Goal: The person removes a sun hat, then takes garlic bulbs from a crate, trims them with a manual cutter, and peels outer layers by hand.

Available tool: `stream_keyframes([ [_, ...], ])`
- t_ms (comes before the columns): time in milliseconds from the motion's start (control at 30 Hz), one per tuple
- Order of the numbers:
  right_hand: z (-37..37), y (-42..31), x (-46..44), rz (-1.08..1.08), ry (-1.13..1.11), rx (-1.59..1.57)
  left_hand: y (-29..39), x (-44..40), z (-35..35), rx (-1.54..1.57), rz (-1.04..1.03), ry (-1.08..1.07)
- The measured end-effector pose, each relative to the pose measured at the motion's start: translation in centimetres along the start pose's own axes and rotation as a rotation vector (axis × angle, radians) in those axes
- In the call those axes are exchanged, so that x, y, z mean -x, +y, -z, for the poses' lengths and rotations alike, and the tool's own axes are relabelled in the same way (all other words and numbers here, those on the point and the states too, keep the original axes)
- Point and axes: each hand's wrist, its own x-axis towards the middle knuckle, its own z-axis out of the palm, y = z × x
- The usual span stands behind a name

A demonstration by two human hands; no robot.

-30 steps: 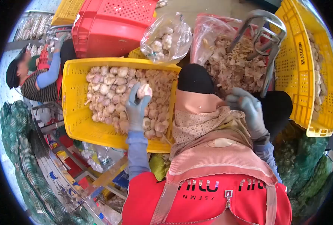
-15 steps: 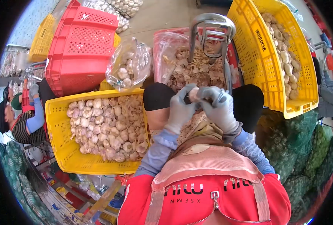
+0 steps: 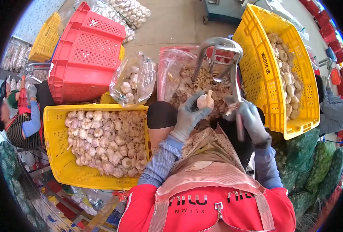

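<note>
A pale garlic bulb with a short stem sits pinched in the gloved fingers of my left hand, above the gap between the knees. To its right, my gloved right hand is closed and smeared by motion, with a whitish scrap at its fingertips; what it grips cannot be made out. Beyond both hands, dry garlic skins lie in a plastic-lined red container, under a curved metal frame. At the left, a yellow crate holds many loose bulbs and some skins.
A clear bag of garlic stands beside a red crate. At the right, another yellow crate holds bulbs, above green net sacks. A person sits at the far left; another person's sleeve shows at the far right.
My left hand has brought a bulb from the left crate to the middle. Both hands met over the lap, then parted, the right one moving rightward. The view has shifted.
</note>
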Motion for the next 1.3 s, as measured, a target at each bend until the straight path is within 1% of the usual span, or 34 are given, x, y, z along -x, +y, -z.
stream_keyframes([
  [33,-0.7,-1.2,1.3,0.005,0.032,-0.098,0.0,-0.4,-0.1,-0.046,-0.003,-0.009],
  [67,-1.2,-2.6,2.7,-0.096,0.096,-0.225,0.5,-0.8,-0.3,0.009,0.073,-0.021],
  [133,-1.4,-4.0,3.1,-0.091,0.091,-0.19,0.5,-1.8,-0.8,0.036,0.053,-0.04],
  [167,-1.5,-4.2,2.8,0.028,0.034,-0.035,0.6,-2.4,-1.1,0.056,0.037,-0.058],
  [200,-2.3,-4.6,2.7,-0.072,0.094,-0.032,0.7,-3.0,-1.2,0.059,0.03,-0.056],
  [233,-2.4,-3.3,2.3,-0.103,0.139,-0.032,0.6,-3.8,-1.3,-0.005,-0.014,-0.037],
  [267,-2.6,-1.0,1.5,-0.058,0.173,-0.019,0.5,-4.4,-1.4,-0.071,-0.054,-0.019],
  [300,-2.1,2.8,-0.1,-0.006,0.211,0.013,0.2,-4.9,-1.5,-0.137,-0.091,-0.004],
  [333,-0.5,7.7,-1.9,0.108,0.232,0.111,-0.6,-5.4,-1.5,-0.006,-0.042,0.009],
  [400,0.5,8.7,-4.8,0.264,0.314,0.6,0.6,-5.2,-1.0,0.032,0.18,0.021],
  [433,0.3,8.9,-4.6,0.262,0.326,0.591,1.0,-4.7,-1.1,0.047,0.145,0.024],
  [467,-0.5,8.0,-4.2,0.404,0.434,0.712,0.9,-4.4,-0.8,0.034,0.152,0.015],
  [500,-1.0,7.1,-3.6,0.544,0.539,0.835,0.6,-3.8,-0.4,-0.037,0.031,-0.029],
  [533,-0.8,6.5,-2.2,0.573,0.526,0.764,0.3,-3.0,0.2,-0.104,-0.085,-0.072],
  [567,-1.2,6.7,-1.0,0.53,0.512,0.609,1.4,-1.7,0.4,-0.008,0.076,-0.123],
  [633,-2.1,6.9,1.3,0.456,0.508,0.287,1.6,-0.3,0.6,-0.199,0.017,-0.243],
  [667,-3.0,5.8,1.8,0.348,0.496,0.231,1.2,0.3,0.1,-0.279,-0.084,-0.282],
  [700,-3.6,5.3,1.6,0.27,0.404,0.156,0.7,0.6,-0.1,-0.387,-0.141,-0.369],
  [733,-2.8,9.1,0.6,0.302,0.296,0.111,0.1,0.9,-0.4,-0.491,-0.201,-0.46],
  [767,-3.4,10.0,1.2,0.085,0.329,-0.064,0.5,1.7,-1.6,-0.47,-0.15,-0.445],
  [833,-2.3,11.0,1.5,0.099,0.128,-0.245,0.7,2.4,-2.2,-0.482,-0.026,-0.415],
  [867,-3.4,11.4,1.1,0.207,0.252,-0.163,0.5,3.3,-2.5,-0.187,0.14,-0.357],
  [900,-3.6,11.4,1.7,0.2,0.254,-0.172,0.2,3.7,-2.6,-0.192,0.151,-0.355],
  [967,-3.9,10.3,3.1,0.031,0.198,-0.192,-0.3,4.5,-2.8,-0.195,0.319,-0.282],
  [1000,-3.7,12.1,2.8,-0.019,0.169,-0.229,0.4,5.2,-4.1,-0.011,0.329,-0.233],
  [1033,-3.5,12.4,2.9,-0.017,0.169,-0.23,-0.3,5.2,-3.7,-0.013,0.328,-0.235],
  [1100,-3.6,11.5,3.5,-0.389,0.039,-0.593,-1.4,5.0,-3.1,0.02,0.399,-0.248],
  [1133,-3.6,12.1,3.2,-0.46,-0.034,-0.821,-2.3,5.2,-3.5,0.295,0.491,-0.293],
  [1167,-3.8,12.0,3.3,-0.456,-0.032,-0.823,-2.7,5.3,-3.8,0.291,0.492,-0.296],
  [1233,-4.1,11.6,3.6,-0.457,0.111,-0.889,-3.5,5.4,-4.1,0.353,0.461,-0.142],
  [1267,-4.2,10.7,3.8,-0.448,0.186,-0.865,-2.2,5.4,-4.5,-0.02,0.388,-0.068],
  [1300,-4.3,11.2,3.6,-0.442,0.192,-0.869,-2.6,5.5,-5.0,-0.216,0.154,-0.095],
])
